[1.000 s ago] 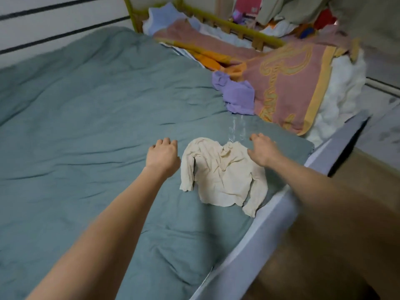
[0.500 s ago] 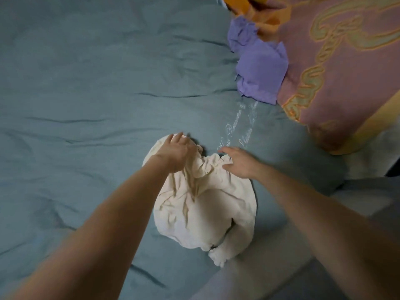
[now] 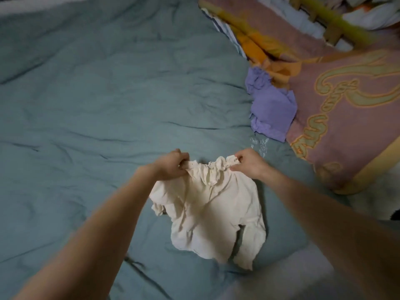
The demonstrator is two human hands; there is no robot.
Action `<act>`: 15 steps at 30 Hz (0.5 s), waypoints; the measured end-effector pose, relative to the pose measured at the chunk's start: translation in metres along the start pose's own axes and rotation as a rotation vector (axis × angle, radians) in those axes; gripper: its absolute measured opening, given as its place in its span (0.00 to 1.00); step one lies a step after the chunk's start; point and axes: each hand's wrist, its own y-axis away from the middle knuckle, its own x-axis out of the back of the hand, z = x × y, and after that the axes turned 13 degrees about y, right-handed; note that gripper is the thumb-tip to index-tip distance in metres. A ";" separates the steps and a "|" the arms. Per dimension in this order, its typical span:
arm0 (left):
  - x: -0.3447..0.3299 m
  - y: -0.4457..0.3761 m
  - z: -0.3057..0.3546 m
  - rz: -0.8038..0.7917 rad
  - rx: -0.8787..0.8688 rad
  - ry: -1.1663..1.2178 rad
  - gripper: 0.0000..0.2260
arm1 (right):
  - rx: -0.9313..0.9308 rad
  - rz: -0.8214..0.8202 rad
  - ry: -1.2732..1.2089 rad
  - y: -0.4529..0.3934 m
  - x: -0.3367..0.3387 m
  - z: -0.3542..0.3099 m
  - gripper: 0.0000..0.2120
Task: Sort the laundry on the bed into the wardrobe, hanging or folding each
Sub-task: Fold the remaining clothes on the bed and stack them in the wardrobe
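We pinch the top edge of a small cream shirt (image 3: pixel 213 215) with both hands: our left hand (image 3: pixel 171 164) has its fingers curled round the gathered cloth at one shoulder, our right hand (image 3: pixel 249 162) nips the other shoulder between thumb and fingers, and the ruffled collar bunches between them. The shirt sits at about 6 o'clock from the middle of the frame, its body spread crumpled over the blue-green bedcover (image 3: pixel 97 109), one sleeve trailing toward 5 o'clock near the mattress edge, the other tucked under our left wrist. At 2 o'clock from the shirt a crumpled purple garment (image 3: pixel 270 109) lies on the cover, touching the edge of a pink blanket (image 3: pixel 346 126) with orange-outlined green lettering and a yellow border. Farther off, at 1 o'clock, a yellow wooden rail (image 3: pixel 337 22) crosses the corner, blurred, with more cloth heaped behind it.
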 end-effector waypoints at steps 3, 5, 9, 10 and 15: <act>0.035 0.043 0.000 0.103 0.063 0.107 0.17 | 0.085 0.102 0.004 0.008 0.026 -0.045 0.12; 0.061 0.076 0.000 0.184 0.051 0.135 0.23 | 0.174 0.184 0.009 0.014 0.041 -0.079 0.08; 0.120 0.136 -0.006 0.359 0.099 0.082 0.29 | 0.292 0.279 0.072 0.030 0.078 -0.136 0.10; 0.136 0.152 -0.009 0.389 0.083 0.050 0.25 | 0.354 0.311 0.070 0.036 0.088 -0.151 0.08; 0.160 0.221 -0.036 0.635 -0.078 0.115 0.19 | 0.501 0.542 0.222 0.073 0.101 -0.197 0.10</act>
